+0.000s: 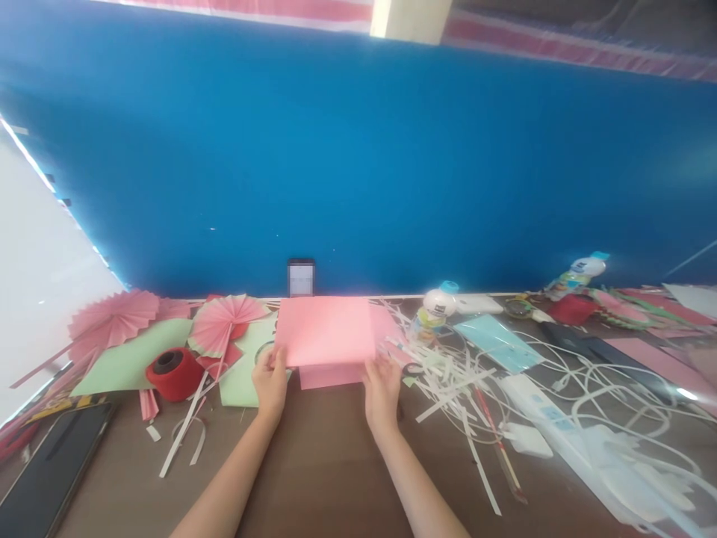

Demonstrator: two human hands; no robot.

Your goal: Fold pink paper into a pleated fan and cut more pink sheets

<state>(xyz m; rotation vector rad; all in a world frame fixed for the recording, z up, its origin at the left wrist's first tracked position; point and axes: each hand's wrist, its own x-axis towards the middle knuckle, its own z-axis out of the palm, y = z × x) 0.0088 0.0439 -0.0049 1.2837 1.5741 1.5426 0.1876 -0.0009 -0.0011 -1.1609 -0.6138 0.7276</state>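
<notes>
Watching remotely: left hand (270, 381) pinching pink rectangular paper sheet (328, 329) at near-left corner, right hand (382, 388) at near-right; sheet mid-scene, toward far side of brown tabletop (325, 456). I judge step as positioning sheet; next move calls for even grip.

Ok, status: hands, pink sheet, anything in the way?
Left hand, right hand: holding pink sheet by near corners. More pink paper showing beneath. White paper strips crowd the right side.

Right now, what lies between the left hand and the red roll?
In the head view, light green paper lies between the left hand and the red roll, with a narrow white strip close to the roll.
</notes>
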